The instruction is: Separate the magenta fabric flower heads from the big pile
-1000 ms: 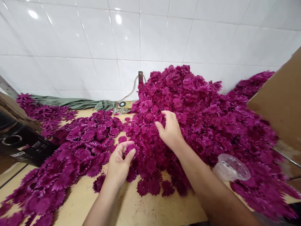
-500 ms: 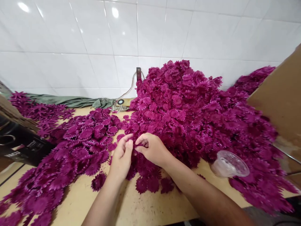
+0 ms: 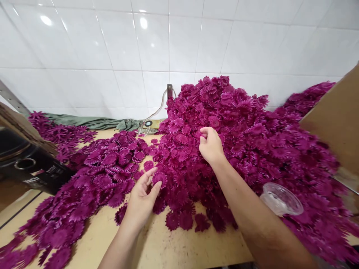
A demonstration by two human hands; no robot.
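The left hand's [image 3: 143, 196] fingers pinch a purple flower [image 3: 159, 180] before a heap [image 3: 241, 119], the right hand's [image 3: 211, 146] narrowed fingers there gripping I cannot tell what, a clear cup [image 3: 282, 200] beside the right forearm [image 3: 249, 209].

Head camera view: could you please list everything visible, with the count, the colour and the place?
Large flower heap: one, pieces uncountable, magenta, centre to right
Smaller flower heap: one, magenta, left
Star-shaped pieces: many, magenta, back left
Held flower piece: one, magenta, in left hand
Cup: one, clear, right
Black container: one, left
Cardboard: two areas, brown, both sides
Cloth: one, green, along wall
Cable: one, pale, back centre
Bracket: one, dark, wall
Tiled wall: one, white, behind
Table: one, tan, underneath
Hands: two, bare; left centre, right at large heap
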